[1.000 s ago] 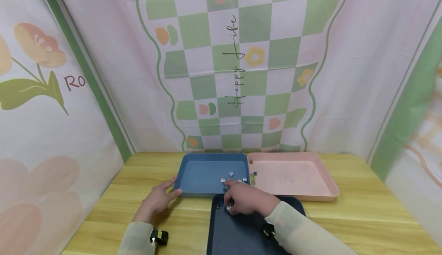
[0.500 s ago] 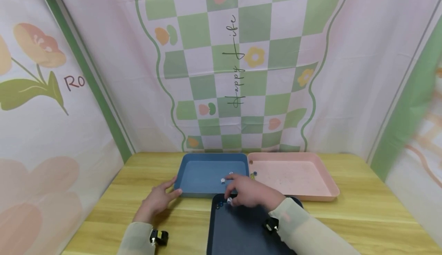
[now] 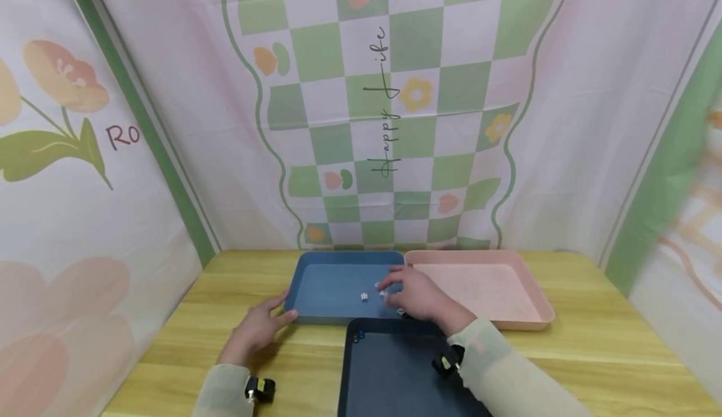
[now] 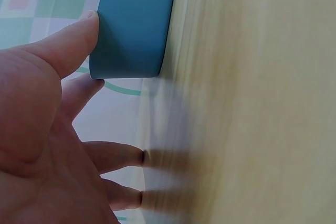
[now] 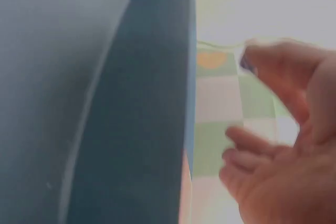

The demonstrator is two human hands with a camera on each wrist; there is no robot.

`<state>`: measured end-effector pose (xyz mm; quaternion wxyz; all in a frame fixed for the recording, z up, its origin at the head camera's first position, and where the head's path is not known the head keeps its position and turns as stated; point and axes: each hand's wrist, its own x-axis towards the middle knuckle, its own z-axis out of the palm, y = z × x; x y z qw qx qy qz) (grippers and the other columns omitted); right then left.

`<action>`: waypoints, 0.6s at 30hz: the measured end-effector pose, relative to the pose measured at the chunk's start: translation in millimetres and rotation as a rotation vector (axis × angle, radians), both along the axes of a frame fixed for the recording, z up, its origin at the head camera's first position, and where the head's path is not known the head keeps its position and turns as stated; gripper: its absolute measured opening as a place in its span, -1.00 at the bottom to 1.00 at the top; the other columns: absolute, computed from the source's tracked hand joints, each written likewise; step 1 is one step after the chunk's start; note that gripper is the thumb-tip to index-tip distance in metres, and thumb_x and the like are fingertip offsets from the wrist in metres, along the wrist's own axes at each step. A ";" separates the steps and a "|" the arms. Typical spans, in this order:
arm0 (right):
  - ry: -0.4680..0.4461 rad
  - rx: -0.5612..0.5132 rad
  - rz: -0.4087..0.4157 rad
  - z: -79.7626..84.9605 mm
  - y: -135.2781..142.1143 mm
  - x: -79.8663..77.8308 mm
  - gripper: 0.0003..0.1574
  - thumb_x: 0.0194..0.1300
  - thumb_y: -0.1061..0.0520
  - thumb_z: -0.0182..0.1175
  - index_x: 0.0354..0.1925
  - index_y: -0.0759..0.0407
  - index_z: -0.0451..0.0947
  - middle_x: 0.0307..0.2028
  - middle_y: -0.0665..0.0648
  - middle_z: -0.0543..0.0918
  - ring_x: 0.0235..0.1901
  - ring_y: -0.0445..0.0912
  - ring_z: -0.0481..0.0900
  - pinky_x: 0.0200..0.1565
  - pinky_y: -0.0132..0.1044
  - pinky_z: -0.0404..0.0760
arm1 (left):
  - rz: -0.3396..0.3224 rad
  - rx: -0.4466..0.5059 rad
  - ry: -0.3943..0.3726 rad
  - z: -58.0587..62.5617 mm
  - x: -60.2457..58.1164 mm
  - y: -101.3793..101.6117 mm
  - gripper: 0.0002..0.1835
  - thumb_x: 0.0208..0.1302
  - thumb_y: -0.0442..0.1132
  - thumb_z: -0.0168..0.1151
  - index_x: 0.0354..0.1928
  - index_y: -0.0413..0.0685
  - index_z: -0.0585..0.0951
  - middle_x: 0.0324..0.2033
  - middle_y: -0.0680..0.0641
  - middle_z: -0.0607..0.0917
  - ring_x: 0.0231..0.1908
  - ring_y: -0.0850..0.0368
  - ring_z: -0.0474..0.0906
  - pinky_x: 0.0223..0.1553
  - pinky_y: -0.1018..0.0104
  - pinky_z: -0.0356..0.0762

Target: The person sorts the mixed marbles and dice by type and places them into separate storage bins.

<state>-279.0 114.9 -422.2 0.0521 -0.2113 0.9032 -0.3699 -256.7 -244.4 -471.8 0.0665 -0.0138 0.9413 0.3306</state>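
Note:
My right hand (image 3: 420, 291) is above the right part of the blue tray (image 3: 333, 273), pinching a small white die (image 3: 383, 293) between thumb and index fingertips. In the right wrist view the hand is blurred and the die shows as a small dark patch at the thumb tip. Another white die (image 3: 364, 296) lies on the tray floor, and one more sits partly hidden by the fingertips. My left hand (image 3: 259, 326) touches the blue tray's front left corner with spread, straight thumb and index finger; its other fingertips rest on the table.
A dark tray (image 3: 389, 392) stands in front, with small blue marbles (image 3: 359, 335) in its far left corner. The pink tray (image 3: 479, 285) adjoins the blue one on the right, partly covered by my right hand. A printed curtain (image 3: 361, 122) hangs behind the wooden table (image 3: 304, 373).
My right hand has moved from the dark tray's far left corner up and rightward to above the blue tray, carrying a die. The left hand stays at the tray corner.

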 end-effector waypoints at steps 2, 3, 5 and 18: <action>-0.006 -0.067 -0.084 1.9 7.0 -3.5 -0.74 0.33 0.22 0.27 -0.04 0.03 0.72 0.38 0.27 0.35 0.28 0.27 0.35 0.01 0.13 0.55 | -0.002 0.000 -0.001 -0.2 -0.3 -0.1 -0.28 0.38 0.28 0.13 0.52 0.40 0.23 0.44 -0.25 0.25 0.40 -0.55 -0.24 0.06 -0.69 -0.43; -0.005 -0.093 -0.113 3.0 10.8 -5.3 -0.73 0.33 0.23 0.26 -0.03 0.05 0.72 0.37 0.27 0.36 0.25 0.27 0.39 -0.04 0.10 0.58 | -0.001 0.001 -0.001 0.0 -0.4 -0.1 -0.28 0.37 0.29 0.13 0.52 0.41 0.23 0.44 -0.25 0.25 0.40 -0.55 -0.24 0.06 -0.69 -0.43; 0.011 -0.125 -0.151 4.4 18.6 -9.5 -0.71 0.34 0.24 0.25 0.01 0.09 0.70 0.32 0.27 0.43 0.15 0.26 0.48 -0.04 0.05 0.59 | -0.002 -0.004 0.000 -0.3 -0.5 -0.1 -0.28 0.37 0.29 0.12 0.52 0.41 0.22 0.44 -0.25 0.25 0.40 -0.56 -0.23 0.06 -0.69 -0.43; -0.058 -0.153 -0.318 11.2 50.3 -30.4 -0.61 0.42 0.09 0.19 0.15 0.15 0.62 0.23 0.29 0.50 0.12 0.24 0.51 0.00 0.12 0.57 | -0.003 0.004 0.006 1.7 0.4 1.6 -0.26 0.36 0.32 0.12 0.52 0.38 0.24 0.44 -0.29 0.24 0.39 -0.57 -0.20 0.02 -0.71 -0.45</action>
